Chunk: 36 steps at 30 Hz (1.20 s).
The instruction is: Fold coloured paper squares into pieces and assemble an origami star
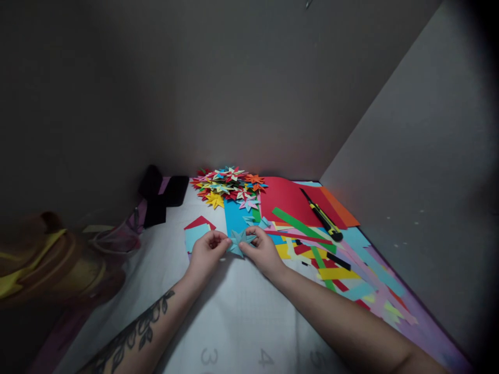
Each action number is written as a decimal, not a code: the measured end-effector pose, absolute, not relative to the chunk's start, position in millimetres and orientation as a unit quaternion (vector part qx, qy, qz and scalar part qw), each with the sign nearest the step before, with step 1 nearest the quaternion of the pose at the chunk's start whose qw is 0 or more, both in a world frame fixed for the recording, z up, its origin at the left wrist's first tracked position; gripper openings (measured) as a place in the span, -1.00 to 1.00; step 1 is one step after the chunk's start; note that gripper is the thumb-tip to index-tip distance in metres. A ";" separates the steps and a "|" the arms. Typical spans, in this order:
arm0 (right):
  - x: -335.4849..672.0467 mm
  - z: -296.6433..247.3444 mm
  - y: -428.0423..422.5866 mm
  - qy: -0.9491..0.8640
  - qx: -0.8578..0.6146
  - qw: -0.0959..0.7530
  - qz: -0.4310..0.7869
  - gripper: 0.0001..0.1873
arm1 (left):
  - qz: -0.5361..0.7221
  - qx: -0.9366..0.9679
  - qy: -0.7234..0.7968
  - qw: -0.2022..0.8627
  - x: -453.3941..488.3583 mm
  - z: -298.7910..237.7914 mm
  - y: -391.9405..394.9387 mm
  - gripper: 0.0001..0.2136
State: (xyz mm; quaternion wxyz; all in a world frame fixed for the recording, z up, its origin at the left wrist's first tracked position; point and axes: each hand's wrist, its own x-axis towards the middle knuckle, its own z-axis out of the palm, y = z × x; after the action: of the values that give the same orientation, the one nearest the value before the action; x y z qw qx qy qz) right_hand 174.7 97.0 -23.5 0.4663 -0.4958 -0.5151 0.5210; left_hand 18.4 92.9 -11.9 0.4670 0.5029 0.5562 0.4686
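So, both hands were clamped on a little blue star (239, 241). My left hand (206, 254) pinched its 9 o'clock side between thumb and fingertips, and my right hand (262, 251) had the 3 o'clock side the same way, so neither hand was open. The star was over the white mat (234, 311), about mid-table. I honestly couldn't tell if it touched the mat or was lifted a bit.

From the star, a blue sheet (234, 215) lay just beyond at 12 o'clock. Further out the same way was a pile (228, 188) of folded stars in loads of colours, up against the back wall. A red sheet (286, 200) sat at 1 o'clock with a yellow-and-black knife (325, 221) lying across its right edge. A green strip (296, 223) was near the right hand at 2 o'clock. Paper scraps (343, 275) were spread from 3 to 4 o'clock. A black thing (161, 195) was at 10 o'clock, well apart from both hands.
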 end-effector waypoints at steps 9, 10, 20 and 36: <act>171.0 -25.3 95.6 -0.500 -0.463 0.471 0.561 -0.70 | 0.490 0.515 0.521 0.473 20.5 -17.7 92.5 -0.83; 171.2 -25.9 95.7 -0.502 -0.458 0.472 0.562 -0.70 | 0.483 0.515 0.526 0.475 21.1 -16.9 91.7 -0.83; 171.1 -23.1 95.3 -0.501 -0.464 0.504 0.528 -0.70 | 0.471 0.502 0.537 0.487 20.0 -16.3 91.2 -0.83; 168.9 -31.2 93.5 -0.525 -0.463 0.492 0.518 -0.73 | 0.521 0.460 0.540 0.475 29.8 -21.4 88.1 -0.81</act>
State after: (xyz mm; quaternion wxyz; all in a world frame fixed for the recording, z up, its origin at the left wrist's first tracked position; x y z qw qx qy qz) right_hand 168.9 93.5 -31.2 0.4920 -0.4626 -0.5252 0.5178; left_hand 29.8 88.1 -21.4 0.4751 0.4596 0.5401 0.5210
